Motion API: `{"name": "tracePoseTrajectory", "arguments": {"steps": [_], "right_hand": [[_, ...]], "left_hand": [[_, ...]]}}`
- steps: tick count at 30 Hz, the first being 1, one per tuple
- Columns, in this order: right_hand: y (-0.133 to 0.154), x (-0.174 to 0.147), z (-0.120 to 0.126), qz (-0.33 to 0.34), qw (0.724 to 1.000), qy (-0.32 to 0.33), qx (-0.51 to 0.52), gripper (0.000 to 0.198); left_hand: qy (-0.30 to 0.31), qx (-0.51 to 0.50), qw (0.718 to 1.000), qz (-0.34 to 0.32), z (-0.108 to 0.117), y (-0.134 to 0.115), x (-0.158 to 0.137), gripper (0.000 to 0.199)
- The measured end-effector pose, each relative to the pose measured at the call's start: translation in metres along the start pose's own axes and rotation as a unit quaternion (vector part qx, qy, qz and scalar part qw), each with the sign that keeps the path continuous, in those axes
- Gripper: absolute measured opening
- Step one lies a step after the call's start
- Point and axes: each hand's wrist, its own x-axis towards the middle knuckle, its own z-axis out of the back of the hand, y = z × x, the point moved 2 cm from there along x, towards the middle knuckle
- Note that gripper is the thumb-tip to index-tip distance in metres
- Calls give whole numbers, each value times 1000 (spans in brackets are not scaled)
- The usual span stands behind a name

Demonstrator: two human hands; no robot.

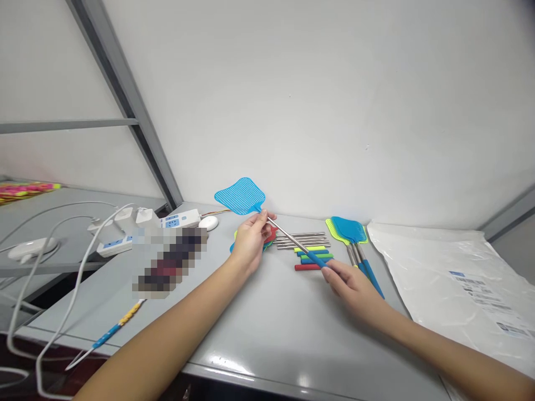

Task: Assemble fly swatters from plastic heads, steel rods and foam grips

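Note:
A blue fly swatter (241, 196) with a perforated head is held up slantwise between both hands. My left hand (252, 239) pinches it where the head joins the metal rod (288, 236). My right hand (346, 281) grips the lower end of its blue handle sleeve (316, 259). Beneath the rod lie several loose metal rods (303, 240) and several coloured handle sleeves (307, 267) in red, green, blue and yellow. Loose swatter heads (233, 246), partly hidden, lie behind my left hand.
Several assembled fly swatters (350, 231) lie stacked at the right, beside a white plastic mailing bag (434, 267). Power strips (179, 219) with chargers and white cables occupy the left, near a pixelated object (171, 267) and a round white item (208, 223). A wall rises behind the grey table (267, 340).

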Motion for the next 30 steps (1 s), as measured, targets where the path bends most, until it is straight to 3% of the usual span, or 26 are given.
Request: {"name": "tracePoseTrajectory", "arguments": {"steps": [9, 13, 18, 22, 30], "right_hand": [[-3, -5, 1, 14, 1000, 2, 9, 33], [0, -2, 5, 4, 1000, -9, 12, 36], [2, -7, 7, 28, 1000, 5, 7, 33], [-4, -11, 5, 21, 1000, 6, 3, 32], [-13, -7, 7, 12, 1000, -4, -1, 33]], "left_hand": [[120, 44, 989, 75, -22, 22, -31, 34], [69, 16, 996, 46, -14, 15, -19, 31], [-92, -96, 990, -36, 20, -18, 18, 25], [-88, -105, 990, -19, 21, -19, 19, 24], [94, 40, 993, 54, -19, 15, -29, 38]]}}
